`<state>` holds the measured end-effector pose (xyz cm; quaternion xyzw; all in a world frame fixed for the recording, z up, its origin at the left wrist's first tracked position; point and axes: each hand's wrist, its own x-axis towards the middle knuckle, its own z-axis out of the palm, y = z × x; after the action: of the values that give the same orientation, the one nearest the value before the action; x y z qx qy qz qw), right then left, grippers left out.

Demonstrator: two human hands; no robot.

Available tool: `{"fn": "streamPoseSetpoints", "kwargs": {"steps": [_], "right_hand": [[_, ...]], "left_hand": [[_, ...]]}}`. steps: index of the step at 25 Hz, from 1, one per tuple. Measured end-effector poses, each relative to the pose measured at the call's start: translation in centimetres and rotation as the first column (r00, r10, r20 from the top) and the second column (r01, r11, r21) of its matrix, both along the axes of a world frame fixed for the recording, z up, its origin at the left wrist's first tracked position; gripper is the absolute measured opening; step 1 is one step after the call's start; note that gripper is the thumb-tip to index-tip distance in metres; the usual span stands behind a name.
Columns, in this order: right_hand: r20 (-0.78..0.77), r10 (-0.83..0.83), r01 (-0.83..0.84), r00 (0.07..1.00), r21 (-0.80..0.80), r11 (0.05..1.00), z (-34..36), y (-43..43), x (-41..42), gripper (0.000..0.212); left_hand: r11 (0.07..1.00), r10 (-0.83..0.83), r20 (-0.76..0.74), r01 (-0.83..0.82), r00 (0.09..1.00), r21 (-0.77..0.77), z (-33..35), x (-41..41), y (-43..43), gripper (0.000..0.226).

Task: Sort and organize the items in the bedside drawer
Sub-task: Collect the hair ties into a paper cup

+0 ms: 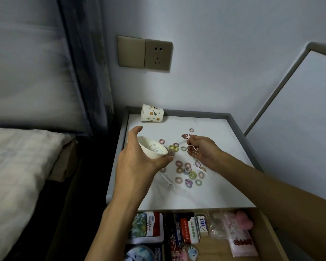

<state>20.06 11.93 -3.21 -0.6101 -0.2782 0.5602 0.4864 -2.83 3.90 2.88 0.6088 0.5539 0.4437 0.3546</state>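
- Left hand (pixel 135 159) grips a small white paper cup (pixel 152 150), tilted.
- Right of that cup, right hand (pixel 203 151) pinches thin white plastic floss picks (pixel 193 147).
- They look light and springy; pinch by the handles.

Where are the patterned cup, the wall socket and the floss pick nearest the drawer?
patterned cup (pixel 152 115): head view, side wall.
wall socket (pixel 158 56): head view, plate centre.
floss pick (pixel 166 178): head view, handle.

Left hand (pixel 137 159) grips a tilted paper cup (pixel 152 149); right hand (pixel 201 150) pinches floss picks (pixel 191 146) above scattered hair ties (pixel 187 171).
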Motion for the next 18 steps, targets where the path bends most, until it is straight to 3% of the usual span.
{"fn": "streamPoseSetpoints", "kwargs": {"steps": [8, 14, 18], "right_hand": [[0.343, 0.026, -0.026, 0.939, -0.004, 1.000, 0.9, 0.4, 1.4, 0.021], [0.242, 0.012, -0.039, 0.970, 0.109, 0.993, 0.9, 0.8, 1.0, 0.022], [0.295, 0.193, -0.267, 0.936, 0.236, 0.934, 3.0, 0.2, 0.4, 0.022]], "left_hand": [[1.000, -0.008, 0.011, 0.008, 1.000, -0.001, -0.2, 0.2, 0.0, 0.096], [1.000, -0.006, 0.010, 0.006, 1.000, -0.007, -0.3, 0.3, 0.1, 0.096], [1.000, -0.005, 0.007, 0.006, 1.000, -0.009, -0.2, 0.2, 0.1, 0.095]]}}
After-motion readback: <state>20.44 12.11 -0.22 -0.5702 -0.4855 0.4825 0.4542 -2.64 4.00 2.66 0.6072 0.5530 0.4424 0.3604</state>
